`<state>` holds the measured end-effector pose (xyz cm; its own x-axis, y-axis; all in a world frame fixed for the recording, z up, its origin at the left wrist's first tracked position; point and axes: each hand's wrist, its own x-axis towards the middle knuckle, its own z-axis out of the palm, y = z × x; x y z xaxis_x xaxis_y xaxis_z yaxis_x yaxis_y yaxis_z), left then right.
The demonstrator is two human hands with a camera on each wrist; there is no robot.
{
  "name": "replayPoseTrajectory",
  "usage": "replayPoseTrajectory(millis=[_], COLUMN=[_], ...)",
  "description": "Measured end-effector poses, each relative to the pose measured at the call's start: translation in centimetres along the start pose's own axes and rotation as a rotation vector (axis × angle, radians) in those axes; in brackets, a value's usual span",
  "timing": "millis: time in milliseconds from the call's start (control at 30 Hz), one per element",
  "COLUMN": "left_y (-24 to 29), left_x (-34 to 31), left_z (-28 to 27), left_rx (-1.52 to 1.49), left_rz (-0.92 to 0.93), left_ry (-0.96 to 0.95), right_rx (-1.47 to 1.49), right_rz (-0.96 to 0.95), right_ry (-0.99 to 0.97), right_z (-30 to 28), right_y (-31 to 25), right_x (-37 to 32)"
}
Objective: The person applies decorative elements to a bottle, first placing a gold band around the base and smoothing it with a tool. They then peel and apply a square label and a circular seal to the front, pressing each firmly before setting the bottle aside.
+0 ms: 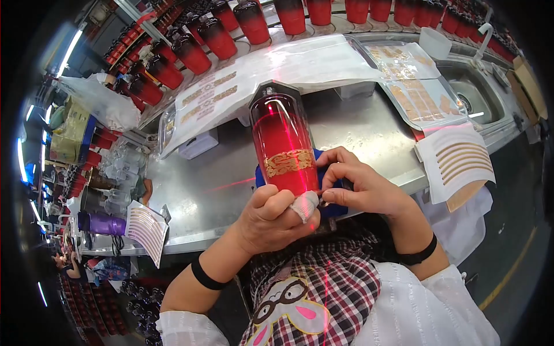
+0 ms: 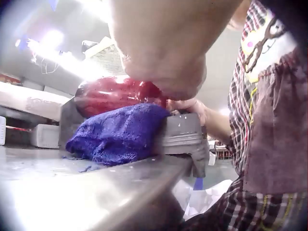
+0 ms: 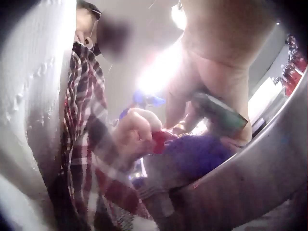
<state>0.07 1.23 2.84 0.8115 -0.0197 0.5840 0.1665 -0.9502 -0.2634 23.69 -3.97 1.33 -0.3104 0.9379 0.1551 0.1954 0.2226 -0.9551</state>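
Observation:
A glossy red bottle (image 1: 283,141) with a gold patterned band and dark neck lies on its side over a blue cloth (image 2: 118,134) on a grey support (image 2: 180,132). My left hand (image 1: 274,219) grips its base end, fingers curled, with white wrapping (image 1: 305,206) at a fingertip. Beside the base, my right hand (image 1: 363,183) has bent fingers and thumb close together. The right wrist view shows a dark, greenish-ended tool (image 3: 221,114) held in that hand (image 3: 216,67). Contact between tool and bottle cannot be told.
White sheets with gold decals (image 1: 210,95) lie behind the bottle. Trays of decals (image 1: 418,101) and a sink (image 1: 473,92) stand at the right. Curved decal racks (image 1: 461,158) flank the metal table (image 1: 196,179) at both sides. Rows of red bottles (image 1: 251,23) line the back.

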Motion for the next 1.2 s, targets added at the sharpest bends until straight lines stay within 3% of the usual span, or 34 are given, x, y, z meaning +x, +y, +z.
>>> replayPoseTrajectory(millis=[100,200,400,600,700,1033,1200], left_y=[-0.1,-0.4,0.1,-0.6,0.2,-0.1,0.5], left_x=[0.5,-0.3,-1.4,-0.5,-1.4,-0.9,-2.1], left_z=[-0.1,0.5,0.5,0.6,0.5,0.7,1.3], left_rx=[0.015,-0.125,-0.168,-0.193,-0.23,-0.106,-0.181], left_rz=[0.008,0.015,-0.084,-0.028,-0.184,-0.06,-0.18], left_ry=[-0.025,0.082,0.09,0.123,0.125,0.095,0.141], right_rx=[-0.007,-0.016,-0.054,-0.005,-0.006,-0.036,-0.027], right_rz=[0.0,0.012,0.011,0.02,-0.005,-0.03,-0.057], right_ry=[0.004,-0.008,-0.054,-0.072,-0.068,-0.065,-0.035], right_z=[-0.1,-0.2,-0.9,-1.0,-1.1,-1.2,-1.2], right_y=[0.0,-0.3,-0.6,-0.7,-0.3,-0.5,-0.2], right_x=[0.0,0.0,-0.3,-0.2,-0.2,0.0,-0.2])
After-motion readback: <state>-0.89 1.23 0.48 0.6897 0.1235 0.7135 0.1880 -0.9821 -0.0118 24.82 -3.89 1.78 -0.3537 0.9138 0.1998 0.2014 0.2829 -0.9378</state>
